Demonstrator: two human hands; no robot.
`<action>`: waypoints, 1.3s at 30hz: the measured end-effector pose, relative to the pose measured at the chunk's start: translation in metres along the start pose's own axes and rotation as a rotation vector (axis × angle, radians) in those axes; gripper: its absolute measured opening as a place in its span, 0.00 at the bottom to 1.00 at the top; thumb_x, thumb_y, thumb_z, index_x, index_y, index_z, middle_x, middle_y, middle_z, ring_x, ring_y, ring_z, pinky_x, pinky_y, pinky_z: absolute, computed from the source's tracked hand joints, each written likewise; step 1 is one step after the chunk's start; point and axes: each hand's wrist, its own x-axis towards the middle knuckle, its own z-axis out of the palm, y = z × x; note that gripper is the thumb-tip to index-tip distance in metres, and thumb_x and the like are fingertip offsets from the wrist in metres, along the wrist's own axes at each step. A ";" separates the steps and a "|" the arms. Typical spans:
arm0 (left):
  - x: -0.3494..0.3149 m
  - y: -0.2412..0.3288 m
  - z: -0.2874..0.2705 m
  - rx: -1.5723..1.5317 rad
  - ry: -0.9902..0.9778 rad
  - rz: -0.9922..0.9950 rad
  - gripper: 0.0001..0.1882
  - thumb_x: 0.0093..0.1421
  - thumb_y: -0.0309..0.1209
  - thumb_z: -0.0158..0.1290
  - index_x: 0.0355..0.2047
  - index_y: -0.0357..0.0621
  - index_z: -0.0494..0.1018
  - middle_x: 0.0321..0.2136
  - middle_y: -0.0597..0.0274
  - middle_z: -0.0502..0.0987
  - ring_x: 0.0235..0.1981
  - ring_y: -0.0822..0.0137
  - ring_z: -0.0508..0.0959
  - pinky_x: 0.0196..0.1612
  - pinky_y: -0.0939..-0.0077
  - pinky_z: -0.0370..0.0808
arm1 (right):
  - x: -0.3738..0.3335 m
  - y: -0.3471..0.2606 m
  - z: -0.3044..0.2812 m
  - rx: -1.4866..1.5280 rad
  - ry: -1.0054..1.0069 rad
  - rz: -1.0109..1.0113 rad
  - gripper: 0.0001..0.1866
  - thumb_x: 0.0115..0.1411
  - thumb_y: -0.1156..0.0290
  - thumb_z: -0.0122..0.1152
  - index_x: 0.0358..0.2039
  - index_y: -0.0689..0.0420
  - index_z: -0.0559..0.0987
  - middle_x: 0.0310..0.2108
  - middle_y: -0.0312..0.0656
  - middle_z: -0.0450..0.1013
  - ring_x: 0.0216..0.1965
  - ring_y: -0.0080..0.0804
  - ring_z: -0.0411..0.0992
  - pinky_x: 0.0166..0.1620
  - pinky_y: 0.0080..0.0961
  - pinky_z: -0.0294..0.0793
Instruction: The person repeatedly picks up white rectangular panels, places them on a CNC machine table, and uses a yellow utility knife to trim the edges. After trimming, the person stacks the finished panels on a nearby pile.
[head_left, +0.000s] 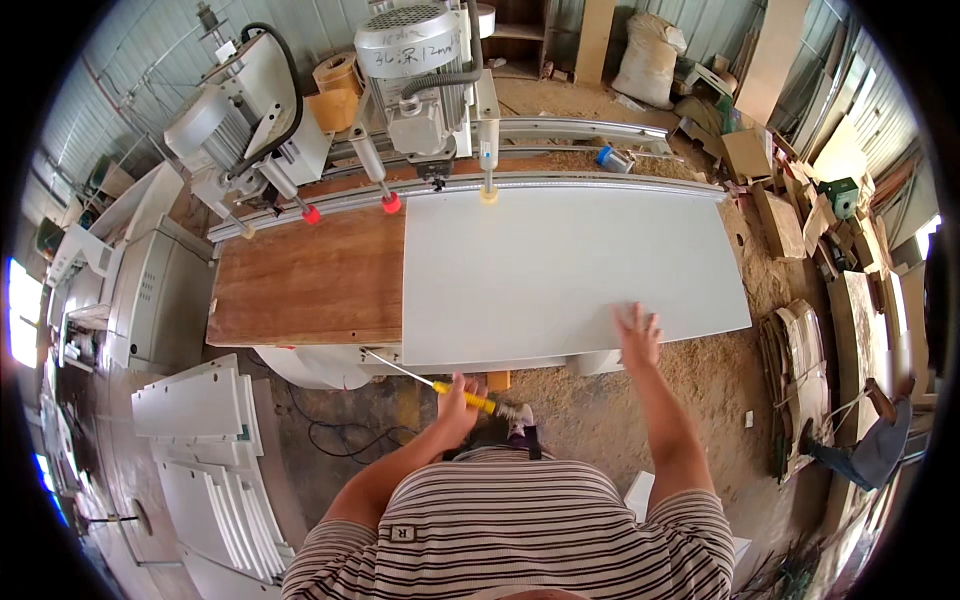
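Here, we are grasping a yellow-handled tool with a slim metal shaft (441,387) in our left hand (458,408), near the brown wooden machine bed (305,280) — while our right hand (638,340), fingers loosely spread, is reaching over the white rectangular panel (570,275) lying beside the bare wood.
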 end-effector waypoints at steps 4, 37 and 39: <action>-0.062 0.033 -0.050 0.078 0.137 -0.123 0.13 0.63 0.43 0.49 0.35 0.50 0.62 0.33 0.67 0.67 0.36 0.69 0.68 0.39 0.55 0.74 | -0.034 -0.109 -0.009 0.008 0.130 -0.165 0.44 0.58 0.73 0.50 0.66 0.34 0.36 0.67 0.52 0.36 0.63 0.70 0.43 0.57 0.70 0.47; -0.220 0.137 -0.109 1.411 -0.025 0.759 0.12 0.57 0.36 0.54 0.30 0.37 0.73 0.19 0.53 0.75 0.21 0.60 0.76 0.28 0.70 0.71 | -0.024 -0.162 -0.028 -0.011 0.172 -0.071 0.52 0.54 0.68 0.59 0.65 0.25 0.32 0.69 0.42 0.33 0.65 0.63 0.41 0.62 0.60 0.48; -0.220 0.135 -0.109 1.390 -0.011 0.681 0.13 0.57 0.37 0.54 0.29 0.37 0.73 0.20 0.51 0.76 0.23 0.58 0.77 0.29 0.69 0.72 | -0.029 -0.161 -0.038 0.011 0.127 -0.085 0.52 0.54 0.69 0.59 0.65 0.25 0.32 0.69 0.41 0.33 0.65 0.63 0.41 0.62 0.60 0.48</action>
